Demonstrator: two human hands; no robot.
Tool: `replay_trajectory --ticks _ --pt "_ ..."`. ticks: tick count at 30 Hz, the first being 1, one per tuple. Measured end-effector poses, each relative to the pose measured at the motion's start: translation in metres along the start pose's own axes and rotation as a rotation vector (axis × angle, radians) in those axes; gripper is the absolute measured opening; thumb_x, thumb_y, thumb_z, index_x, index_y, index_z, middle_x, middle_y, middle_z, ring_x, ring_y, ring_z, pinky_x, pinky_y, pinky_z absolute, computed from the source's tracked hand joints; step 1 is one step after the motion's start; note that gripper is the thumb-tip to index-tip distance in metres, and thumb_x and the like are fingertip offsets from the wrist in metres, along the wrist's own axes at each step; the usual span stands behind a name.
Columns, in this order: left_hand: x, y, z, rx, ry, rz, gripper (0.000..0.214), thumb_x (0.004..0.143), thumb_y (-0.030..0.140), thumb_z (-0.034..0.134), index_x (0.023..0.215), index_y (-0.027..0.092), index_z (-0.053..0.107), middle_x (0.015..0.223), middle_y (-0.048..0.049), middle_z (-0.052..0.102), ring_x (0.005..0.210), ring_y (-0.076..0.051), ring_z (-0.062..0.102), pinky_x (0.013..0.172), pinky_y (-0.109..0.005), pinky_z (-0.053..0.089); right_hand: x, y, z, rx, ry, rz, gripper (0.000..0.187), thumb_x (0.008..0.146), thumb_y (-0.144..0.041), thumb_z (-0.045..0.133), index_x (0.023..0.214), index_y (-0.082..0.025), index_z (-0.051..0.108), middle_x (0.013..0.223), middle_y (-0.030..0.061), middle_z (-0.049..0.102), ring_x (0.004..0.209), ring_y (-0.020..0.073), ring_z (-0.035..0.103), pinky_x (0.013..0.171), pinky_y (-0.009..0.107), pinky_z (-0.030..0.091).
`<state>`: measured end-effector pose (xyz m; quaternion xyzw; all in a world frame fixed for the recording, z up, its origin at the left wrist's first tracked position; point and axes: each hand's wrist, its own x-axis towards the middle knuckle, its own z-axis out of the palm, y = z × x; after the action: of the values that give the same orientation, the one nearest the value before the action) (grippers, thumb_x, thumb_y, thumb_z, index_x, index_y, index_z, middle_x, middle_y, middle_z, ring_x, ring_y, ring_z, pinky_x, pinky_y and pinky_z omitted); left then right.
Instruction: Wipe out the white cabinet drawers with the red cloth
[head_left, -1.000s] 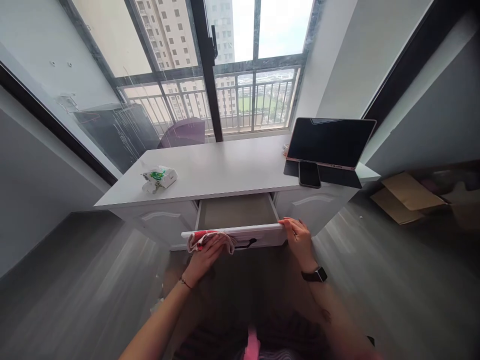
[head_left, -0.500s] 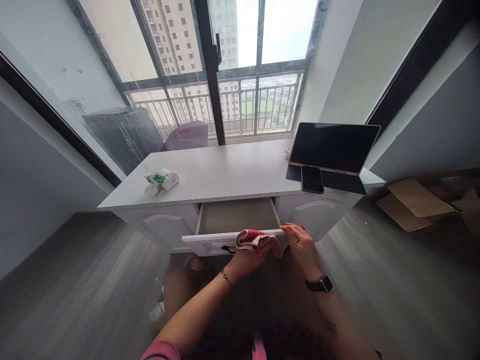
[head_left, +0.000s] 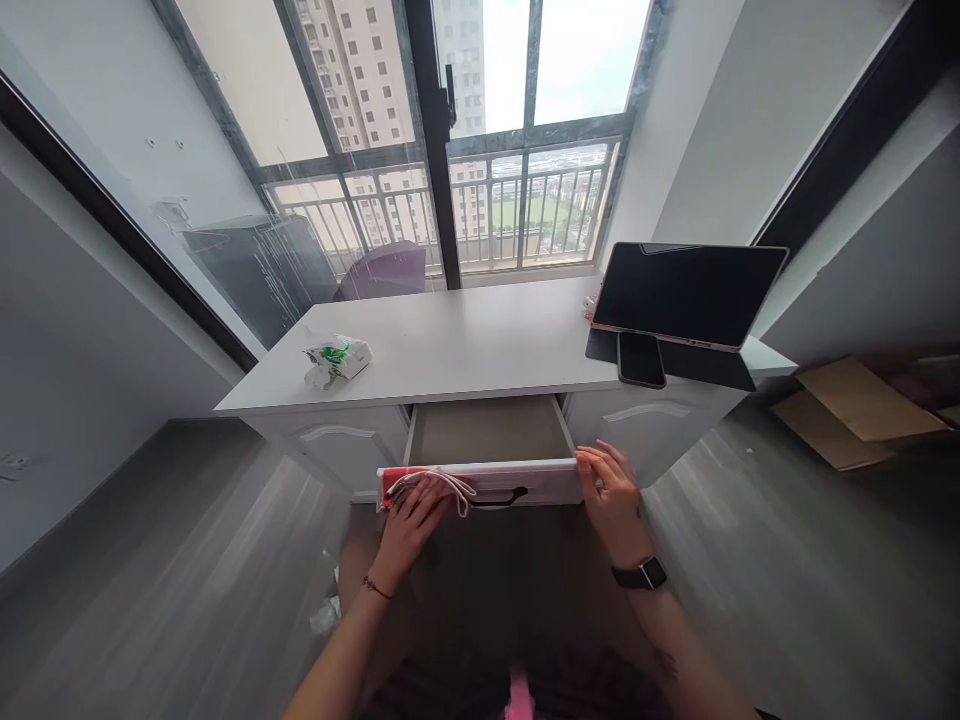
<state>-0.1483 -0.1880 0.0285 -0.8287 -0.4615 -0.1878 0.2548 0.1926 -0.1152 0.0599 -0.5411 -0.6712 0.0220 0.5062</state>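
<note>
A white drawer (head_left: 547, 480) is pulled out from the desk, its inside bare and grey. At the left end of its front panel, my left hand (head_left: 409, 525) presses a red and white cloth (head_left: 431, 480) flat against the panel, fingers over the cloth. The dark curved handle (head_left: 501, 497) shows to the right of the cloth. My right hand (head_left: 611, 500) grips the drawer's right front corner, with fingers over the top edge and a black watch on the wrist.
On the white desk top (head_left: 465, 345) lie a tissue pack (head_left: 341, 358) at the left, and a propped-up tablet (head_left: 690, 295) with a phone (head_left: 641, 360) at the right. A cardboard box (head_left: 862, 415) sits on the floor at the right. Crumpled white paper (head_left: 325, 615) lies on the floor, lower left.
My left hand has slid the cloth leftward along the drawer front, from right of the handle to the left end, uncovering the handle. My right hand stays on the right corner.
</note>
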Motion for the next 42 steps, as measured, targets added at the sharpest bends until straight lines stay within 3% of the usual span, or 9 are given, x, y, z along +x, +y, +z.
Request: replay_trajectory --ticks 4,9,12,19,23,26,28,35,42 --pt "-0.032 -0.005 0.015 0.011 0.102 -0.198 0.04 0.086 0.008 0.047 0.117 0.027 0.064 0.127 -0.0097 0.059 0.127 -0.027 0.044 0.1 -0.045 0.04 -0.023 -0.026 0.014 0.007 -0.051 -0.077 0.022 0.091 -0.033 0.052 0.105 -0.024 0.066 0.108 0.008 0.068 0.104 0.0273 0.059 0.094 0.046 0.042" --pt "-0.055 0.013 0.049 -0.057 0.221 -0.47 0.035 0.084 0.008 0.051 0.108 0.029 0.065 0.131 -0.0089 0.047 0.127 -0.029 0.04 0.098 -0.051 0.043 -0.056 -0.054 0.058 0.168 -0.439 -0.16 0.026 0.094 -0.03 0.047 0.114 -0.028 0.062 0.111 0.0055 0.065 0.1 0.0234 0.062 0.085 0.039 0.049" --pt "-0.061 0.032 0.069 -0.165 0.237 -0.611 0.034 0.085 0.008 0.047 0.109 0.026 0.062 0.131 -0.0109 0.044 0.126 -0.03 0.04 0.097 -0.055 0.043 -0.061 -0.061 0.076 0.142 -0.508 -0.18 0.025 0.092 -0.03 0.05 0.114 -0.028 0.063 0.112 0.0045 0.065 0.103 0.0253 0.059 0.088 0.043 0.047" --pt "-0.06 0.07 0.101 -0.918 0.137 -1.187 0.047 0.078 0.009 0.043 0.123 0.02 0.049 0.132 -0.0165 0.049 0.124 -0.029 0.048 0.098 -0.052 0.043 -0.049 -0.055 0.095 0.139 -0.572 -0.128 0.017 0.091 -0.027 0.055 0.1 -0.027 0.07 0.096 0.0021 0.069 0.092 0.0233 0.056 0.08 0.038 0.044" --pt "-0.044 0.087 0.085 -1.608 0.068 -1.477 0.05 0.074 0.015 0.056 0.123 0.022 0.049 0.116 -0.0115 0.064 0.102 -0.023 0.065 0.085 -0.038 0.053 -0.034 -0.047 0.11 0.134 -0.586 -0.101 0.016 0.089 -0.026 0.058 0.1 -0.027 0.07 0.095 0.0023 0.069 0.095 0.0228 0.055 0.081 0.036 0.041" --pt "-0.032 0.097 0.055 -2.184 0.16 -1.711 0.04 0.063 0.009 0.067 0.1 0.021 0.063 0.098 -0.0043 0.071 0.091 -0.021 0.068 0.083 -0.032 0.051 -0.018 -0.039 0.124 0.129 -0.599 -0.089 0.017 0.088 -0.026 0.06 0.101 -0.028 0.071 0.098 0.0025 0.069 0.099 0.0232 0.054 0.083 0.036 0.039" --pt "-0.029 0.1 0.036 -2.341 0.171 -1.79 0.026 0.061 0.009 0.068 0.086 0.018 0.067 0.089 -0.0035 0.073 0.084 -0.02 0.069 0.08 -0.03 0.052 -0.004 -0.034 0.135 0.118 -0.612 -0.075 0.017 0.088 -0.025 0.06 0.099 -0.026 0.072 0.098 0.0034 0.069 0.1 0.0241 0.054 0.084 0.037 0.039" --pt "-0.034 0.1 0.011 -2.191 0.008 -2.041 0.022 0.07 0.025 0.074 0.086 0.011 0.067 0.074 -0.0102 0.074 0.061 -0.022 0.069 0.062 -0.033 0.054 0.038 -0.019 0.169 0.086 -0.632 -0.06 0.017 0.088 -0.025 0.058 0.096 -0.023 0.073 0.095 0.0062 0.069 0.099 0.0244 0.055 0.085 0.037 0.041" --pt "-0.018 0.098 -0.009 -1.948 0.153 -1.929 0.042 0.056 0.018 0.084 0.093 0.014 0.064 0.076 -0.0049 0.074 0.06 -0.02 0.069 0.058 -0.03 0.055 0.057 -0.016 0.174 0.105 -0.669 -0.073 0.015 0.085 -0.021 0.06 0.096 -0.021 0.072 0.093 0.006 0.069 0.098 0.0241 0.056 0.088 0.037 0.042"
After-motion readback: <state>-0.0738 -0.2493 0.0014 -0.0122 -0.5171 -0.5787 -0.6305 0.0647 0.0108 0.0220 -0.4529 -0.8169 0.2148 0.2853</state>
